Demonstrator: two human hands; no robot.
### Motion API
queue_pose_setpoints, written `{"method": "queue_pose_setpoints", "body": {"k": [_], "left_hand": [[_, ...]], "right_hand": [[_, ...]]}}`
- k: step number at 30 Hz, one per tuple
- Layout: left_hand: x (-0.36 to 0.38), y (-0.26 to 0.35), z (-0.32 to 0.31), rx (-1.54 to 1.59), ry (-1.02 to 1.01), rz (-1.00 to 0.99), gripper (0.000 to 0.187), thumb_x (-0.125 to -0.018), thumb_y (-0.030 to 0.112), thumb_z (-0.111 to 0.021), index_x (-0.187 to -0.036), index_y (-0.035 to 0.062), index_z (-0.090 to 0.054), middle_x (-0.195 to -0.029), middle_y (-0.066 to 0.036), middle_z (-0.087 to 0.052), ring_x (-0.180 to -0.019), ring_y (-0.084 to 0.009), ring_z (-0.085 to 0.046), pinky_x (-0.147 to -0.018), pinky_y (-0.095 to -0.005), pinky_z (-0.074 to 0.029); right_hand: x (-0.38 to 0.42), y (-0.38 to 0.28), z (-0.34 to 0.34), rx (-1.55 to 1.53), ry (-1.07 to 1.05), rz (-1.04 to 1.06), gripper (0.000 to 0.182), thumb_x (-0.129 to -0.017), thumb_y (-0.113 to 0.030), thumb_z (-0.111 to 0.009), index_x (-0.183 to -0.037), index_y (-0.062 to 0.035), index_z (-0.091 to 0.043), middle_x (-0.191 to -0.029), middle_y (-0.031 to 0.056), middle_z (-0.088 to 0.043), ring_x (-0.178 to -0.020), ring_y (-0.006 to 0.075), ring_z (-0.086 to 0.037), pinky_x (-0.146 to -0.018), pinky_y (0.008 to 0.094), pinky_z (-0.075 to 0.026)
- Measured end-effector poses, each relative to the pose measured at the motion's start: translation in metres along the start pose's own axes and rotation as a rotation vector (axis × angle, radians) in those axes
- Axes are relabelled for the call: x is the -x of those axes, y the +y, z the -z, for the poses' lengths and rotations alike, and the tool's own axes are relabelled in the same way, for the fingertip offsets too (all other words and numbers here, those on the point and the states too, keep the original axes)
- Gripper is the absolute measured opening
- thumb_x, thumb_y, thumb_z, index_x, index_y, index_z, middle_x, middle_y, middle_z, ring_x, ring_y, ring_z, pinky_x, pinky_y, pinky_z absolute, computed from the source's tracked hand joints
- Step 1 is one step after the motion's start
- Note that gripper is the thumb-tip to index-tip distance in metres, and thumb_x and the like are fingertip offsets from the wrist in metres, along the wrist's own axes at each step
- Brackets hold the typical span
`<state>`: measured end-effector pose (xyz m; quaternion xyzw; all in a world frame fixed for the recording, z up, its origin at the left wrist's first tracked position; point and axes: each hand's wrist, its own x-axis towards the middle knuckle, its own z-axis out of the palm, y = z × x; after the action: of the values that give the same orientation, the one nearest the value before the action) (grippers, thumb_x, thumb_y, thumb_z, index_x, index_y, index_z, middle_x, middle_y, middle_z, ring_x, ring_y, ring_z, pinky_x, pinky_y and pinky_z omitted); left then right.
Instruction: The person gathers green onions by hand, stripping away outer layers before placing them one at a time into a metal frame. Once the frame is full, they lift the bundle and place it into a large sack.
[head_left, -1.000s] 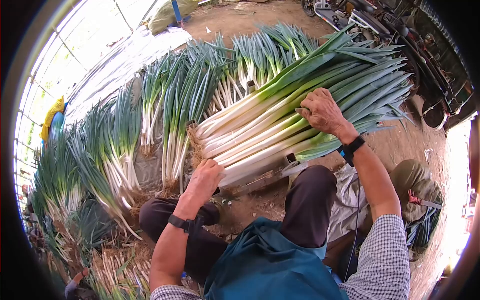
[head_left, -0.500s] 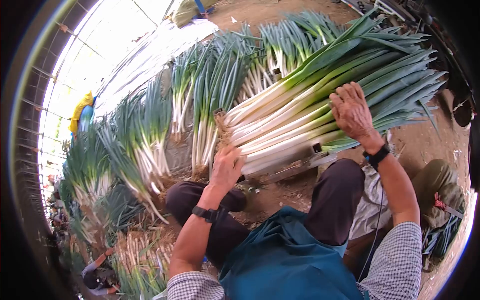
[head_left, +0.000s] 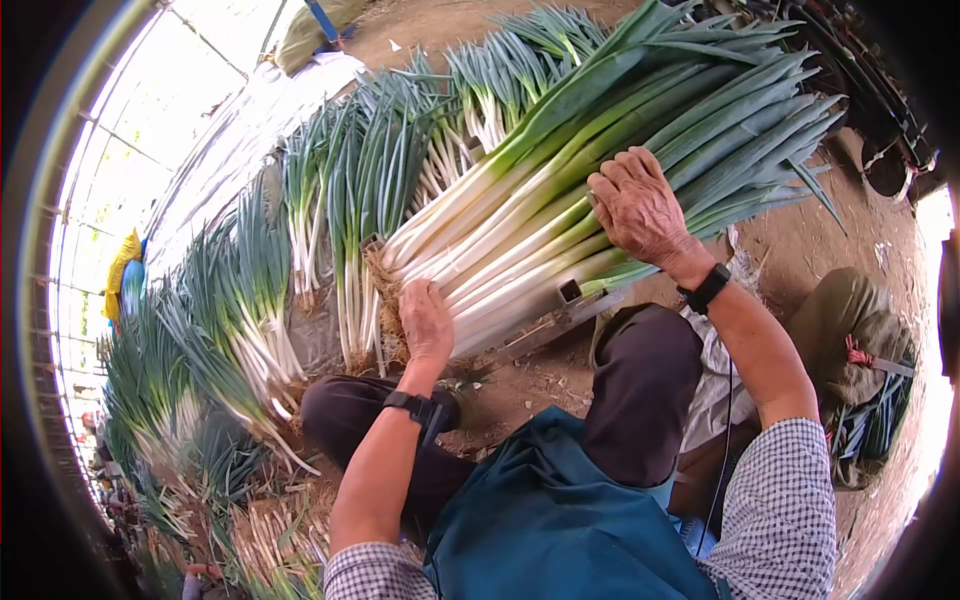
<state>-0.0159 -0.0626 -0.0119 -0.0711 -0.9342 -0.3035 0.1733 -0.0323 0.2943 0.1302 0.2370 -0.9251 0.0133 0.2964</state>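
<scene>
A thick pile of long green onions (head_left: pixel 500 235) lies slantwise in front of my knees, with white stalks and roots to the left and dark green leaves to the upper right. It rests on a low metal frame (head_left: pixel 545 330), partly hidden beneath it. My left hand (head_left: pixel 427 320) is closed at the near root end, its fingertips hidden against the white stalks. Farther up, my right hand (head_left: pixel 640 210) presses down where white turns green, fingers curled over the stalks. Both wrists carry dark bands.
More bunches of green onions (head_left: pixel 375 180) stand or lean in rows to the left and behind. Loose ones (head_left: pixel 280 545) lie at the lower left. A cloth-wrapped bundle (head_left: pixel 850 340) sits at the right. Dark machinery (head_left: pixel 870 90) is at the upper right, wire fencing at the left.
The view has shifted, so the pile and rows appear farther left. My right hand's fingers look more curled on the stalks. A person at the lower left has mostly left the view.
</scene>
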Motion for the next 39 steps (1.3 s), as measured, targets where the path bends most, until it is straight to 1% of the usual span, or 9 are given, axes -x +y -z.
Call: {"method": "queue_pose_setpoints", "body": {"k": [13,17,19,24,25,27,32,36,39], "left_hand": [[-0.004,-0.010,-0.006,-0.014,0.004,0.054,0.011,-0.093,0.009,-0.056,-0.100,0.0011,-0.060,-0.097,-0.026,-0.065,-0.092,-0.0447,-0.061,-0.081,-0.0508,-0.049],[-0.049,0.022,0.121,0.100,-0.444,0.208,0.024,-0.101,0.020,-0.058,-0.111,-0.0006,-0.063,-0.105,-0.024,-0.068,-0.097,-0.0347,-0.067,-0.086,-0.0459,-0.053],[-0.063,-0.007,0.188,0.043,-0.145,0.040,0.029,-0.103,0.022,-0.057,-0.121,0.0000,-0.064,-0.112,-0.019,-0.070,-0.100,-0.0270,-0.068,-0.090,-0.0395,-0.056],[-0.032,-0.138,0.315,-0.057,0.098,0.427,0.027,-0.104,0.022,-0.057,-0.120,0.0032,-0.067,-0.103,-0.013,-0.072,-0.088,-0.0205,-0.068,-0.079,-0.0347,-0.057],[-0.009,-0.186,0.310,-0.114,0.133,0.416,0.026,-0.103,0.022,-0.057,-0.117,0.0034,-0.069,-0.097,-0.009,-0.072,-0.083,-0.0172,-0.067,-0.074,-0.0332,-0.057],[0.040,-0.240,0.289,-0.023,-0.005,0.858,0.024,-0.101,0.019,-0.058,-0.111,0.0013,-0.071,-0.095,-0.007,-0.070,-0.080,-0.0154,-0.065,-0.071,-0.0314,-0.055],[0.169,-0.311,0.128,0.252,-0.165,0.919,0.025,-0.092,0.019,-0.065,-0.103,0.0001,-0.076,-0.091,-0.011,-0.077,-0.083,-0.0192,-0.071,-0.078,-0.0323,-0.056],[0.145,-0.320,0.034,0.288,-0.337,0.975,0.032,-0.091,0.024,-0.066,-0.111,0.0013,-0.075,-0.106,-0.020,-0.076,-0.102,-0.0320,-0.073,-0.093,-0.0409,-0.055],[0.097,-0.325,0.001,0.040,-0.350,0.753,0.031,-0.091,0.023,-0.065,-0.113,0.0021,-0.073,-0.112,-0.021,-0.073,-0.109,-0.0363,-0.069,-0.098,-0.0443,-0.052]], "right_hand": [[0.006,-0.006,-0.007,0.033,-0.010,-0.004,0.024,-0.090,-0.014,-0.062,-0.112,-0.0041,-0.062,-0.111,0.0143,-0.061,-0.116,0.0342,-0.055,-0.115,0.0504,-0.036],[0.002,-0.010,-0.004,0.050,-0.047,0.023,0.026,-0.089,-0.010,-0.061,-0.115,-0.0030,-0.060,-0.114,0.0151,-0.059,-0.117,0.0364,-0.053,-0.114,0.0515,-0.035],[0.001,-0.009,-0.006,0.078,-0.037,0.050,0.027,-0.090,-0.009,-0.060,-0.116,-0.0025,-0.060,-0.115,0.0156,-0.059,-0.118,0.0371,-0.052,-0.114,0.0522,-0.035],[0.000,-0.009,-0.011,0.104,-0.054,0.055,0.024,-0.093,-0.008,-0.058,-0.116,-0.0011,-0.060,-0.117,0.0175,-0.060,-0.118,0.0384,-0.054,-0.114,0.0532,-0.036],[-0.001,-0.009,-0.010,0.103,-0.065,0.055,0.024,-0.093,-0.008,-0.058,-0.116,-0.0008,-0.060,-0.117,0.0178,-0.060,-0.118,0.0386,-0.055,-0.114,0.0532,-0.036],[0.000,-0.006,-0.013,0.088,-0.092,0.028,0.025,-0.091,-0.005,-0.056,-0.116,0.0001,-0.062,-0.119,0.0185,-0.061,-0.120,0.0389,-0.055,-0.115,0.0534,-0.035],[-0.004,-0.006,-0.013,0.054,-0.171,0.011,0.028,-0.090,-0.007,-0.052,-0.115,0.0017,-0.061,-0.120,0.0193,-0.061,-0.119,0.0401,-0.055,-0.115,0.0550,-0.035],[-0.013,-0.010,-0.009,0.030,-0.222,-0.042,0.027,-0.086,-0.003,-0.053,-0.112,0.0009,-0.061,-0.115,0.0193,-0.061,-0.115,0.0399,-0.056,-0.113,0.0555,-0.035],[-0.019,-0.012,-0.013,0.007,-0.241,-0.095,0.025,-0.085,-0.002,-0.055,-0.109,-0.0004,-0.061,-0.113,0.0187,-0.061,-0.113,0.0401,-0.056,-0.113,0.0561,-0.035]]}}
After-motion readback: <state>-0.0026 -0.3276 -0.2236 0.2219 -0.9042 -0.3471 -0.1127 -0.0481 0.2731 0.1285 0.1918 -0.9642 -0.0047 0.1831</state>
